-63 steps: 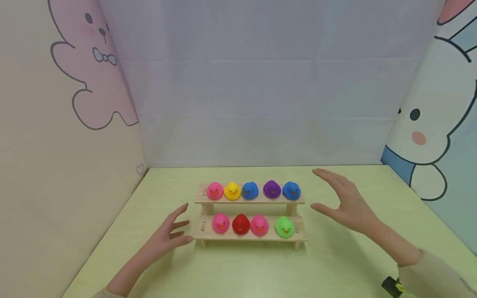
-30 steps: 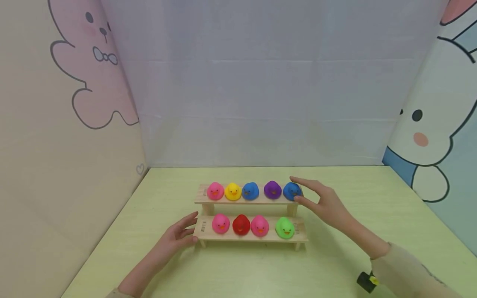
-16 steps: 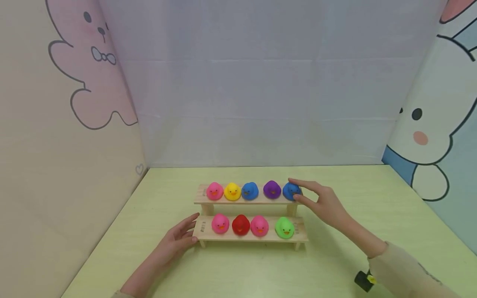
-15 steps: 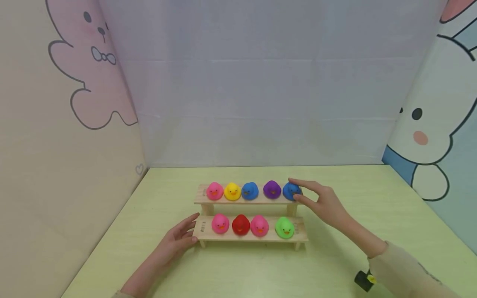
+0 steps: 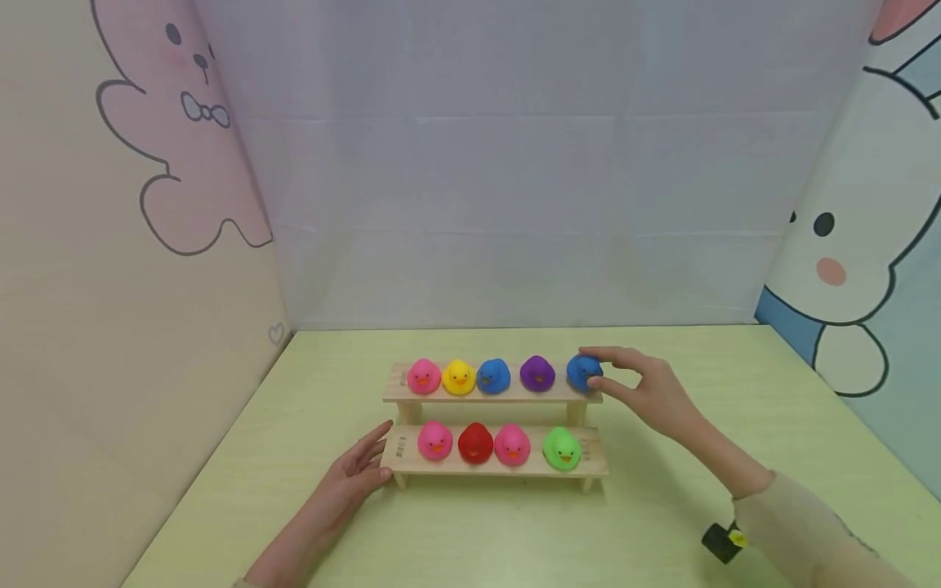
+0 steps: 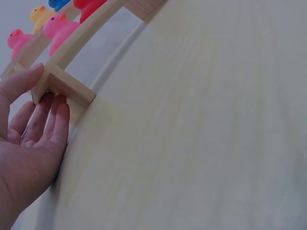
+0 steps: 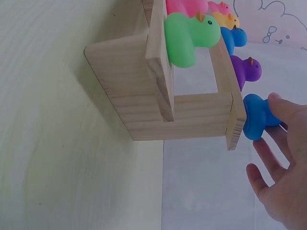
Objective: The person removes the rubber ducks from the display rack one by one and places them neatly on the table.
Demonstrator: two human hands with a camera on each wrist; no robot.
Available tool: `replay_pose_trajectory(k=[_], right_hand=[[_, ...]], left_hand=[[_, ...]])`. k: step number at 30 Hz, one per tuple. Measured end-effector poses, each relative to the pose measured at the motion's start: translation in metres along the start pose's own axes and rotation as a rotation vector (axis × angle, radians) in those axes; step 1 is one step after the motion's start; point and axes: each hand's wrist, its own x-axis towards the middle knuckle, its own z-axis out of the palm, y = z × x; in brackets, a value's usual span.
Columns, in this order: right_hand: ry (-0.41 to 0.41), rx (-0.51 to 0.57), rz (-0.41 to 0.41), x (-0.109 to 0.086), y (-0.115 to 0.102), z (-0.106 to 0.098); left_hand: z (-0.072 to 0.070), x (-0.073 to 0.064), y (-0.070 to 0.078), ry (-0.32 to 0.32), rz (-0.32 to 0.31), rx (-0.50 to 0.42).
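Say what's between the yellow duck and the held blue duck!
In the head view, the purple duck and another blue duck separate the yellow duck from the held duck.

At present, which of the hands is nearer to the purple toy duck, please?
The right hand: it pinches the blue toy duck right of the purple toy duck; the left hand is farther off, holding the left end of the lower wooden shelf.

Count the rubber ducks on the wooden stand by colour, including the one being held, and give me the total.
Pink ducks: 3
Blue ducks: 2
Yellow duck: 1
Purple duck: 1
Red duck: 1
Green duck: 1
Total: 9
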Motion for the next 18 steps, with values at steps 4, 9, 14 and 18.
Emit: replay_pose_trajectory(k=[4, 9, 14, 18], right_hand=[[0.011, -0.006, 0.029, 0.001, 0.007, -0.006], [0.044, -0.017, 0.068, 0.004, 0.022, -0.01], [0.073, 0.008, 0.095, 0.007, 0.037, -0.011], [0.091, 0.061, 0.107, 0.01, 0.038, -0.013]], left_hand=[[0.0, 0.0, 0.0, 0.014, -0.012, -0.002], [0.0, 0.002, 0.0, 0.022, -0.022, 0.006], [-0.001, 0.002, 0.0, 0.016, -0.023, 0.017], [-0.001, 0.002, 0.0, 0.004, -0.018, 0.014]])
